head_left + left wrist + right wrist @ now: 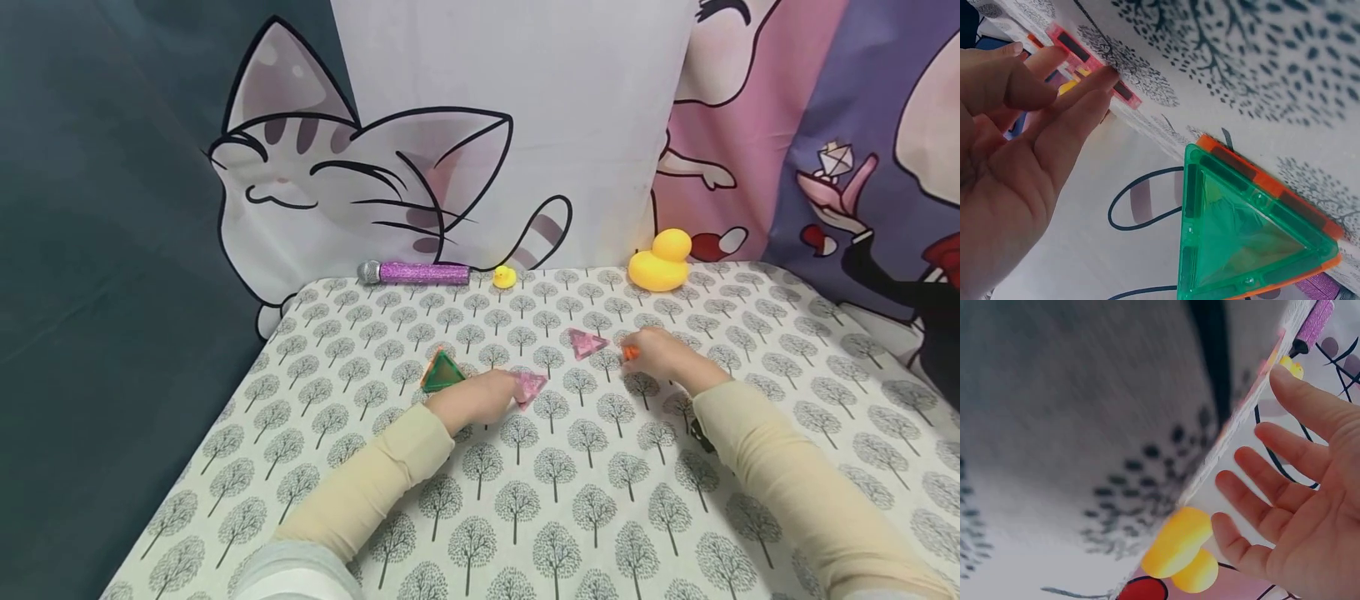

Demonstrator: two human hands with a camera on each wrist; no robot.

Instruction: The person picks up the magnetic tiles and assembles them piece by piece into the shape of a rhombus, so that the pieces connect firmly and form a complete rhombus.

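Note:
My left hand (480,398) reaches over the patterned cloth, its fingers bent loosely at the edge of a pink triangular magnetic tile (531,388). In the left wrist view that tile (1072,47) appears edge-on beside the fingertips, and the thumb stays apart from it. A second pink triangular tile (586,343) lies between the hands. My right hand (662,358) is at the right, with a small orange piece (631,353) by its fingertips, mostly hidden. The right wrist view shows this hand (1297,494) with its fingers extended and spread. A green triangular tile (444,372) overlaps an orange one (1266,184) left of my left hand.
Along the back edge are a purple microphone (420,273), a small yellow duck (504,277) and a large yellow duck (660,265). A dark object (701,435) shows partly beside my right sleeve. A cartoon-printed curtain (450,75) hangs behind the table.

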